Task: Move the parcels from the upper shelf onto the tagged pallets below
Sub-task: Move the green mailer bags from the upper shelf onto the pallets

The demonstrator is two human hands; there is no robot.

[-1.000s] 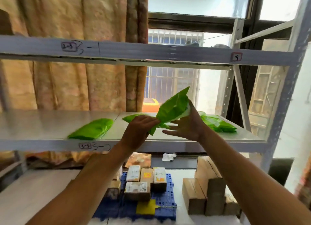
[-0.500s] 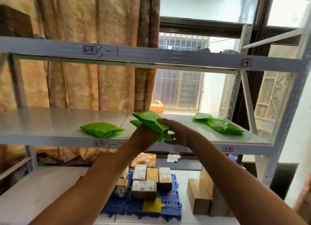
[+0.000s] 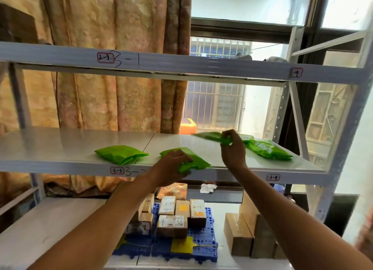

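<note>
Left fingers: curled over the near end of a green parcel [image 3: 186,160] at the front edge of the middle shelf [image 3: 60,146]; the left hand [image 3: 171,166] grips it, palm down, and covers much of it.
Right fingers: bunched together, pinching the edge of a second green parcel [image 3: 210,137], which is motion-blurred and stretched out to the left of the right hand [image 3: 233,150]; it appears lifted just above the shelf, though the blur makes that hard to judge.
Other parcels on the shelf: one green parcel [image 3: 121,153] lies flat to the left of the gripped one, apart from it; a heap of green parcels [image 3: 268,149] lies at the right end, just beyond the right hand.
Shelf tags: "3-3" [image 3: 117,170] on the front rail left of the left wrist, "3-4" [image 3: 272,177] further right.
Lower level: a blue pallet [image 3: 203,241] with a yellow tag [image 3: 182,245] at its front, carrying small cardboard boxes [image 3: 171,225] with labels.
Beside the pallet: plain brown cartons [image 3: 242,233] stand to its right, apart from it.
Backdrop: a patterned curtain [image 3: 113,68] behind the rack on the left, a barred window [image 3: 216,104] on the right.
</note>
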